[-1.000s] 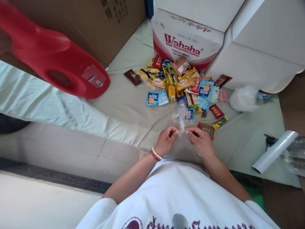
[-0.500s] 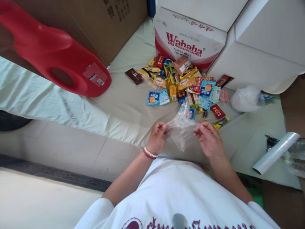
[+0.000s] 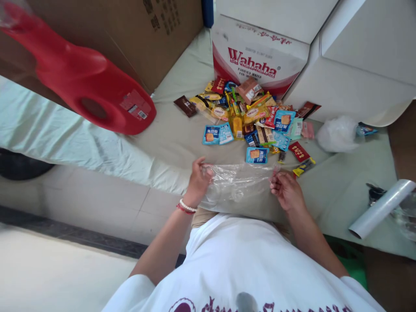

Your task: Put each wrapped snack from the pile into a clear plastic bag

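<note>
A clear plastic bag (image 3: 238, 180) is stretched out sideways between my two hands, low over the near edge of the cloth-covered surface. My left hand (image 3: 199, 180) is closed on its left end, the thumb and fingers pinching the film. At the other end my right hand (image 3: 286, 187) grips the bag between curled fingers. Just beyond the bag lies a blue snack packet (image 3: 256, 155). Behind it is a heap of small wrapped snacks (image 3: 243, 115) in yellow, blue, red and brown. A red packet (image 3: 299, 151) and a yellow-black one (image 3: 303, 166) lie near my right hand.
A large red jug (image 3: 94, 86) stands at the left by a brown cardboard box (image 3: 130, 39). A white Wahaha carton (image 3: 260, 52) backs the heap. To the right are a crumpled white plastic bag (image 3: 338, 134) and a silvery roll (image 3: 381, 210).
My left hand has moved left, away from my right hand. The bag, bunched and hanging before, is now spread wide, uncovering the blue packet behind it.
</note>
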{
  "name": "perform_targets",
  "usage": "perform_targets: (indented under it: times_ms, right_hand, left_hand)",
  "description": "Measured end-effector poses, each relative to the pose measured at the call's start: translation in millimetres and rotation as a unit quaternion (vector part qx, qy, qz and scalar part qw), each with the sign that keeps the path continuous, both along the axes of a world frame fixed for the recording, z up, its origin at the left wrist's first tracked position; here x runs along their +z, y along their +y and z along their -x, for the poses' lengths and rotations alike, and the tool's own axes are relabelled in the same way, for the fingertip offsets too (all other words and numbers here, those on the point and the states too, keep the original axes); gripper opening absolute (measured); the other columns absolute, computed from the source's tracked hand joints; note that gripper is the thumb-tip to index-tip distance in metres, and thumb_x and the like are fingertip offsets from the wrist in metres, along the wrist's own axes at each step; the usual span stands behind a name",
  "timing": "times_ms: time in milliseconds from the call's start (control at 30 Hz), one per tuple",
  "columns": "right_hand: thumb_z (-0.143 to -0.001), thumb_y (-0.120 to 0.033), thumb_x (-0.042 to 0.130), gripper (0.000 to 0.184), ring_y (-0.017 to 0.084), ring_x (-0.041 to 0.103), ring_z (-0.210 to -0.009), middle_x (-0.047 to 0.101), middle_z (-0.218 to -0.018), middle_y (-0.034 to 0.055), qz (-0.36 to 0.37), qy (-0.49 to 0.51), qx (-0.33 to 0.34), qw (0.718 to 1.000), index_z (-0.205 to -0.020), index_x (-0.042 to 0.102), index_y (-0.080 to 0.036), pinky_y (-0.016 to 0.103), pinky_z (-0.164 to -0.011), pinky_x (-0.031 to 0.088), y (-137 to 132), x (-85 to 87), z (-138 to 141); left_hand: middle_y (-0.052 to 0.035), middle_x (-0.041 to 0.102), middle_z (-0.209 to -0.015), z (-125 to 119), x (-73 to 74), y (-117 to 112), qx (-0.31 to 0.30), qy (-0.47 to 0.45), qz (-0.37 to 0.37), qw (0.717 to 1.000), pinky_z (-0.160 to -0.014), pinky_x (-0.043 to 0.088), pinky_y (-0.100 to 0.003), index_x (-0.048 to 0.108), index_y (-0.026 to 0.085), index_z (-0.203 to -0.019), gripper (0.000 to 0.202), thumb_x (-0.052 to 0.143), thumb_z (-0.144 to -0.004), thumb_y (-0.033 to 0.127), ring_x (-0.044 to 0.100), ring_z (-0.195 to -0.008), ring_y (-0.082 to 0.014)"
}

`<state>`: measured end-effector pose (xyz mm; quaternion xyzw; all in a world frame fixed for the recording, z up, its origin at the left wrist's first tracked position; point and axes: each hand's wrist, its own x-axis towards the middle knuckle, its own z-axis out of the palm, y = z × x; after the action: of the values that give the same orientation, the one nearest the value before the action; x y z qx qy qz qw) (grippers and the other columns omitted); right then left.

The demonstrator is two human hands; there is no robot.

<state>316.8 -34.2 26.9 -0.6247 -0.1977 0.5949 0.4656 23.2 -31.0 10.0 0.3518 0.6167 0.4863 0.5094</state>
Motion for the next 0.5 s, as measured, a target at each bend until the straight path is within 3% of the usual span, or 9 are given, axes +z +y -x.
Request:
perform_targets:
  times_ms: [67,100,200,267,300,333,400,467,500]
  right_hand:
    - [-0.065,-0.045,0.083,0.042,0.007,0.055,-0.045,0.067,-0.066,-0.0026,-0.007,-0.033,0.021,0.999,-0.084,0.053,-0.021,0.014,-0.036,0.042,4,0.7,-2]
    - [-0.066,-0.046,0.082,0.042,0.007,0.052,-0.042,0.065,-0.063,-0.0035,-0.01,-0.052,0.035,0.998,-0.082,0.053,-0.021,0.014,-0.034,0.038,5,0.9,-4]
    - [-0.071,-0.05,0.076,0.038,0.008,0.048,-0.04,0.059,-0.057,-0.0047,0.001,-0.126,0.103,0.987,-0.078,0.052,-0.021,0.017,-0.033,0.032,1,0.5,-12]
    - [-0.076,-0.052,0.069,0.034,0.01,0.05,-0.041,0.059,-0.058,-0.0042,0.02,-0.186,0.176,0.966,-0.08,0.053,-0.022,0.019,-0.035,0.034,-5,1.3,-18]
    - [-0.08,-0.051,0.065,0.032,0.011,0.051,-0.042,0.059,-0.058,-0.004,0.024,-0.214,0.219,0.952,-0.081,0.053,-0.022,0.021,-0.037,0.035,-8,2.4,-21]
    - [-0.083,-0.049,0.061,0.028,0.012,0.051,-0.043,0.058,-0.058,-0.0039,0.02,-0.245,0.266,0.932,-0.081,0.054,-0.022,0.022,-0.04,0.036,-10,4.1,-23]
    - [-0.088,-0.04,0.055,0.021,0.013,0.053,-0.048,0.058,-0.057,-0.0026,-0.017,-0.319,0.369,0.873,-0.079,0.056,-0.021,0.024,-0.047,0.038,-10,8.6,-27]
    - [-0.088,-0.027,0.054,0.016,0.014,0.054,-0.056,0.061,-0.062,0.0003,-0.057,-0.395,0.465,0.79,-0.074,0.058,-0.02,0.025,-0.055,0.037,-6,13.3,-34]
    - [-0.086,-0.022,0.055,0.013,0.014,0.054,-0.06,0.064,-0.066,0.002,-0.065,-0.431,0.501,0.748,-0.073,0.059,-0.019,0.026,-0.058,0.036,-2,15.5,-39]
  left_hand:
    - [0.0006,0.064,-0.089,2,0.1,-1,-0.103,0.029,0.016,0.994,-0.054,0.045,-0.022,0.057,0.021,-0.111,0.054,0.082,-0.067,0.039,0.05,-0.056,-0.0074]
    - [0.0015,0.063,-0.085,4,-0.8,0,-0.103,0.047,0.036,0.993,-0.054,0.044,-0.023,0.059,0.02,-0.11,0.052,0.081,-0.066,0.038,0.049,-0.055,-0.0078]
    - [0.0018,0.058,-0.079,17,-3.1,6,0.074,0.137,0.072,0.985,-0.057,0.045,-0.026,0.058,0.018,-0.103,0.04,0.072,-0.072,0.039,0.053,-0.06,-0.0124]
    - [-0.0045,0.06,-0.095,24,0.2,5,0.202,0.264,0.008,0.943,-0.069,0.051,-0.032,0.056,0.019,-0.106,0.041,0.072,-0.072,0.035,0.061,-0.081,-0.0189]
    - [-0.0078,0.061,-0.104,26,3.5,1,0.221,0.333,-0.048,0.916,-0.078,0.052,-0.036,0.056,0.019,-0.107,0.04,0.072,-0.073,0.032,0.061,-0.094,-0.0224]
    - [-0.01,0.061,-0.11,25,7.2,-3,0.19,0.39,-0.11,0.894,-0.086,0.052,-0.04,0.058,0.019,-0.107,0.036,0.07,-0.075,0.029,0.06,-0.104,-0.0251]
    - [-0.011,0.065,-0.11,17,13.6,-11,0.003,0.458,-0.208,0.864,-0.097,0.048,-0.045,0.063,0.022,-0.104,0.02,0.062,-0.084,0.025,0.06,-0.111,-0.0276]
    - [-0.0112,0.07,-0.102,6,14.3,-15,-0.218,0.485,-0.224,0.817,-0.098,0.047,-0.045,0.067,0.023,-0.099,0.016,0.054,-0.091,0.023,0.063,-0.107,-0.0276]
    - [-0.012,0.071,-0.101,1,12.1,-13,-0.282,0.499,-0.204,0.794,-0.096,0.048,-0.044,0.068,0.023,-0.098,0.019,0.05,-0.093,0.023,0.064,-0.105,-0.0277]
